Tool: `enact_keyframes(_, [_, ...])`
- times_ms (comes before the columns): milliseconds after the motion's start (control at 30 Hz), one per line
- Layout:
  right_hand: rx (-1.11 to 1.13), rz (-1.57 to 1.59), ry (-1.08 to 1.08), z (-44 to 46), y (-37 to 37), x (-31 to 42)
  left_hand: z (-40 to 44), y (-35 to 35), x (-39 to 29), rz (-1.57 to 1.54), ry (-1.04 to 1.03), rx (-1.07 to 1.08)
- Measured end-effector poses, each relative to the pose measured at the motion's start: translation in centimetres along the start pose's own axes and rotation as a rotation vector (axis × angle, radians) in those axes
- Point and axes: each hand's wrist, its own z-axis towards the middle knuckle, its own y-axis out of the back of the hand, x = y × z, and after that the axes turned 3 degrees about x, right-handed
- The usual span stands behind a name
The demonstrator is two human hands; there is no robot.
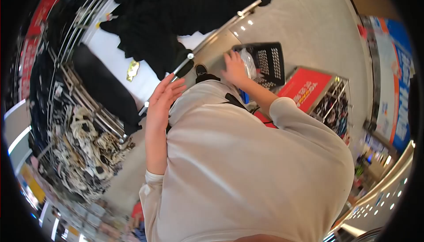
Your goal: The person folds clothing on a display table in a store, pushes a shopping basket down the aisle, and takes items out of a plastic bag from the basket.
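My left hand (pixel 164 93) is open beside the metal rail (pixel 182 66) along a white display table (pixel 110 58). Its fingers are stretched out, and I cannot tell whether they touch the rail. A heap of black garments (pixel 154 25) spreads over the table, with gold-yellow tags on it. One gold tag (pixel 133 70) lies on the white surface near my left hand. My right hand (pixel 234 68) hovers at the near side of a black plastic basket (pixel 274 60), its fingers apart and holding nothing visible. Inside the basket is a clear plastic bag (pixel 248 63).
A rolled black garment (pixel 104 87) lies along the table's left end. Below it hang black-and-white patterned clothes (pixel 84 149) on a rack. To the right stands a bin of clothes with a red sign (pixel 304 87). Pale floor (pixel 318 30) runs past the basket.
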Motion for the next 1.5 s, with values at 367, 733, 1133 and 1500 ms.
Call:
enact_keyframes(367, [0.094,0.676,-0.704,-5.8,-5.2,-6.6,4.0,-6.7,0.2,0.180,0.225,0.297])
enact_keyframes(733, [0.252,0.549,-0.633,-12.1,-5.4,-2.3,0.5,-6.0,2.6,0.255,0.272,0.484])
enact_keyframes(1133, [0.308,0.478,-0.521,-18.7,-13.6,10.0,-2.3,3.2,16.2,0.617,0.008,0.655])
enact_keyframes(1500, [0.090,0.426,-0.343,-27.3,-13.4,9.5,-6.4,3.8,26.1,1.779,-0.835,0.771])
